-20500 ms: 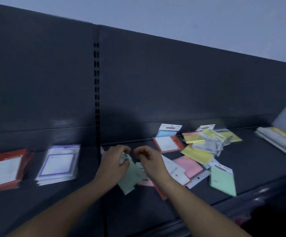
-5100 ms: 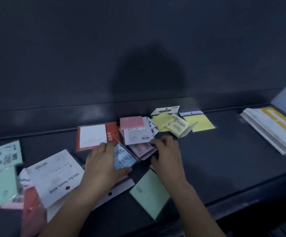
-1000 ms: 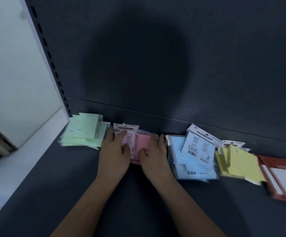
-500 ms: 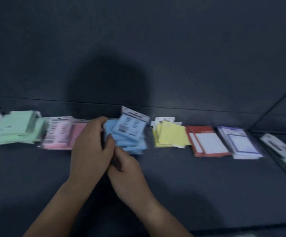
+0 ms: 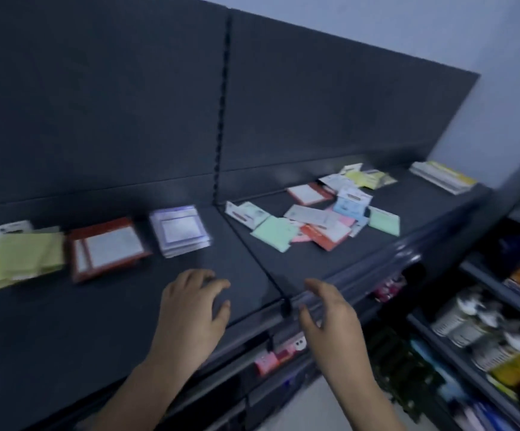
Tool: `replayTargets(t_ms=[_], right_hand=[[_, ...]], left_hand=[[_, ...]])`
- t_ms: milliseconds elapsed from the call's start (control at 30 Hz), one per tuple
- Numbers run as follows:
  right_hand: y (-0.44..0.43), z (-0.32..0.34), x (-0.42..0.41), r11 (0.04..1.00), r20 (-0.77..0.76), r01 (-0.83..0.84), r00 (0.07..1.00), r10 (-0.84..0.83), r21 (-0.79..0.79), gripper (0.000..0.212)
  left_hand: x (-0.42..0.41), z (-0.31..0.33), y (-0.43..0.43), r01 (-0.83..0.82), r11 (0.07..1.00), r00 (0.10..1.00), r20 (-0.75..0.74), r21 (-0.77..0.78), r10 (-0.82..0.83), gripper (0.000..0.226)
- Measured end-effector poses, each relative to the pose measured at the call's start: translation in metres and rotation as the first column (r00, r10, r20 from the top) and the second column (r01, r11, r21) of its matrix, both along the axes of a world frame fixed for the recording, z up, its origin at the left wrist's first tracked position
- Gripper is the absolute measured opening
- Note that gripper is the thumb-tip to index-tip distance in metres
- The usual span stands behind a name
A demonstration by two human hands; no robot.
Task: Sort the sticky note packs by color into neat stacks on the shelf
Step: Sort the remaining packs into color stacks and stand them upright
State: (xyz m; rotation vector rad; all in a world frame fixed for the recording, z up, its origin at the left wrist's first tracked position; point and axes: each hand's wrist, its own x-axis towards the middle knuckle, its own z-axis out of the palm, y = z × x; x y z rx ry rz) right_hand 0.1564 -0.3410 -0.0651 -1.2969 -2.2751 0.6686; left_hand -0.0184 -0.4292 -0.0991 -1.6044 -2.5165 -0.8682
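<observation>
On the dark shelf three sorted stacks lie at the left: yellow packs, red-framed packs and purple-framed packs. On the right shelf section a loose heap mixes green, pink, blue, red and white packs, with a green pack at its near left and yellow packs behind. My left hand hovers over the bare shelf front, fingers spread, holding nothing. My right hand is open above the shelf's front edge, also empty.
A flat white and yellow bundle lies at the far right end of the shelf. Lower shelves at the right hold assorted packaged goods. A dark back panel rises behind the shelf. Pink items sit below the front edge.
The view has swung right from the sorted row to the mixed heap. Both hands have left the blue stack, moved apart and now hover empty near the shelf's front edge.
</observation>
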Motion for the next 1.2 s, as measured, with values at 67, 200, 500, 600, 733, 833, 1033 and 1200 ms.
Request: replayTargets(t_ms=[67,200,500,600,733,833,1033,1200], right_hand=[[0.019,0.001,0.037,0.996,0.009,0.079,0.997,-0.08,0.033,0.04],[0.052,0.002,0.083,0.981,-0.005,0.185,0.983,-0.185,0.062,0.039],[0.149,-0.02,0.086,0.987,0.022,0.156,0.987,-0.157,0.036,0.039],[0.196,-0.026,0.078,0.988,0.031,0.139,0.989,-0.141,0.07,0.037],[0.246,-0.027,0.07,0.984,-0.018,0.128,0.992,-0.127,0.126,0.027],[0.275,-0.03,0.07,0.984,-0.047,0.126,0.992,-0.121,0.126,0.024],[0.337,-0.04,0.074,0.994,0.025,0.048,0.998,-0.051,0.1,0.027],[0.397,-0.052,0.078,1.0,0.154,-0.002,0.988,-0.003,0.03,0.035]], left_hand=[[0.029,0.003,0.031,0.059,0.998,0.998,0.011,-0.018,-0.059,0.027],[0.062,0.003,0.081,0.137,0.991,0.991,0.002,-0.009,-0.137,0.031],[0.066,-0.015,0.185,0.052,0.997,0.999,0.008,-0.049,-0.051,0.04],[0.061,-0.018,0.223,0.036,0.997,0.999,0.006,-0.065,-0.036,0.037],[0.055,-0.023,0.265,-0.01,0.994,1.0,0.014,-0.105,0.011,0.034],[0.057,-0.021,0.291,-0.032,0.995,0.999,0.031,-0.099,0.035,0.036],[0.057,-0.017,0.323,-0.105,0.99,0.994,0.031,-0.099,0.108,0.039],[0.042,-0.019,0.31,-0.311,0.948,0.947,0.056,-0.065,0.315,0.044]])
